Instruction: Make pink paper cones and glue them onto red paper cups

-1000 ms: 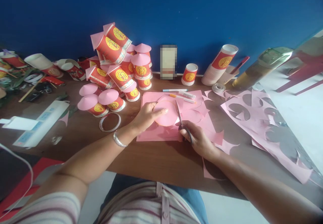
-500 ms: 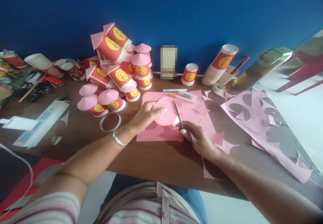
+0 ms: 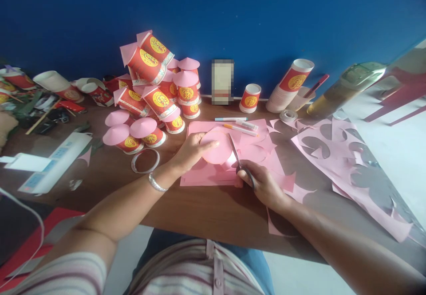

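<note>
Between thumb and fingers, my left hand [image 3: 196,150] pinches a round pink paper disc [image 3: 218,149]. My right hand [image 3: 261,182] is closed around the dark handles of scissors [image 3: 236,151], whose blades point up and away beside the disc's right edge. Under both hands lie pink paper sheets [image 3: 199,177] on the brown table. An orange marker [image 3: 240,130] and a blue-white pen [image 3: 230,119] rest at the sheets' far edge.
Red cups with pink cone tops [image 3: 159,100] are piled at the back left. A single cup [image 3: 250,98], a leaning cup stack [image 3: 289,84] and a bottle [image 3: 344,88] stand behind. Cut pink scraps [image 3: 349,175] cover the right side; a power strip [image 3: 55,164] lies left.
The pink disc has shifted and turned slightly in my left hand. Both hands keep nearly the same place.
</note>
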`<act>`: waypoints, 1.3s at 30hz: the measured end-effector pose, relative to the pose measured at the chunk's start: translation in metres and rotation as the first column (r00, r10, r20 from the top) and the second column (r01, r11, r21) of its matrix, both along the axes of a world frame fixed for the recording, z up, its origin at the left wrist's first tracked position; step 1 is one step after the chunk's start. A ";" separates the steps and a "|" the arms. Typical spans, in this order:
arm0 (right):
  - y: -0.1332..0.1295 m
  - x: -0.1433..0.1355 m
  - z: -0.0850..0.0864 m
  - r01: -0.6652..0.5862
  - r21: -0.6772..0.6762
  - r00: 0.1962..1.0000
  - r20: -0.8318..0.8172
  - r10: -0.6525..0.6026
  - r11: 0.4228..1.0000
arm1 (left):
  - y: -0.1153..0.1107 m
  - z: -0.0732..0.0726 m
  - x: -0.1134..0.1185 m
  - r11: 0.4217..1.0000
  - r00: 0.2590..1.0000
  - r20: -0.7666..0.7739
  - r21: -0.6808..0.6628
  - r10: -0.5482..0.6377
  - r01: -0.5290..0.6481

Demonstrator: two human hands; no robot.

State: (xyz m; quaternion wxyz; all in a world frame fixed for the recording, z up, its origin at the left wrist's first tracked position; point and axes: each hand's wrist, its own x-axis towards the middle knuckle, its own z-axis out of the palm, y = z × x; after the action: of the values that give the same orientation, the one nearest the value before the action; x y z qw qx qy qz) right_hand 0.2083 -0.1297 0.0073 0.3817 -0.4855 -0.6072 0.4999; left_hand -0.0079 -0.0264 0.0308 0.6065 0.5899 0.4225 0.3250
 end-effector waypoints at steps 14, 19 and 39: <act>-0.001 -0.001 -0.005 -0.001 -0.006 0.998 -0.057 0.001 1.000 | 0.003 -0.003 -0.001 1.000 1.000 0.014 0.019 0.013 -0.014; -0.002 -0.002 -0.002 0.007 0.001 0.998 -0.065 -0.007 1.000 | 0.003 -0.007 -0.003 1.000 1.000 0.015 0.023 0.007 -0.008; -0.003 -0.004 0.001 0.027 -0.003 0.998 -0.063 -0.027 1.000 | 0.005 -0.006 0.000 0.993 0.992 0.058 0.030 0.110 -0.112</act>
State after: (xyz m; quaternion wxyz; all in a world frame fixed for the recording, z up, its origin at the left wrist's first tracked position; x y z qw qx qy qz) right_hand 0.2041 -0.1325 0.0082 0.4068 -0.4783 -0.5875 0.5105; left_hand -0.0083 -0.0213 0.0250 0.5894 0.5660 0.4320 0.3816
